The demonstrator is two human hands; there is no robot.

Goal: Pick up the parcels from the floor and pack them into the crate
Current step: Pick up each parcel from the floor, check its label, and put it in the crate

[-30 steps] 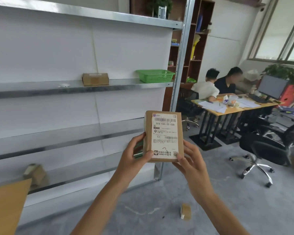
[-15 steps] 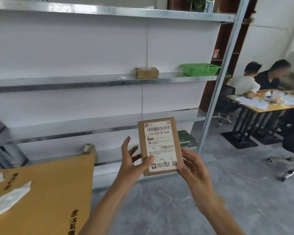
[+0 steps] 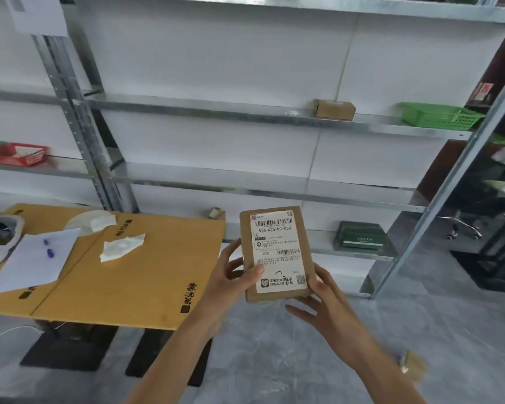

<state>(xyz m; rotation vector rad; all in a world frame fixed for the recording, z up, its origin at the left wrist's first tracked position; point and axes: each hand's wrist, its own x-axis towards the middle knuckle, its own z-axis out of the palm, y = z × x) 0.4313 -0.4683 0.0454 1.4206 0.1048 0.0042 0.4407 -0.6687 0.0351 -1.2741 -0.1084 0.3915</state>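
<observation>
Left hand point(image 3: 233, 275) | right hand point(image 3: 330, 304) | both hold parcel point(image 3: 277, 255) upright

Two hands point(image 3: 231, 279) point(image 3: 330, 306), one labelled parcel point(image 3: 277, 253), perhaps three more parcels point(image 3: 334, 109) point(image 3: 216, 213) point(image 3: 416, 364), two baskets point(image 3: 440, 115) point(image 3: 15, 154).

A flat brown cardboard parcel point(image 3: 277, 255), white-labelled face toward the camera, is held upright in mid-air.

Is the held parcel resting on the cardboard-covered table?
No: the left hand and right hand hold the parcel up in the air beside the table.
</observation>
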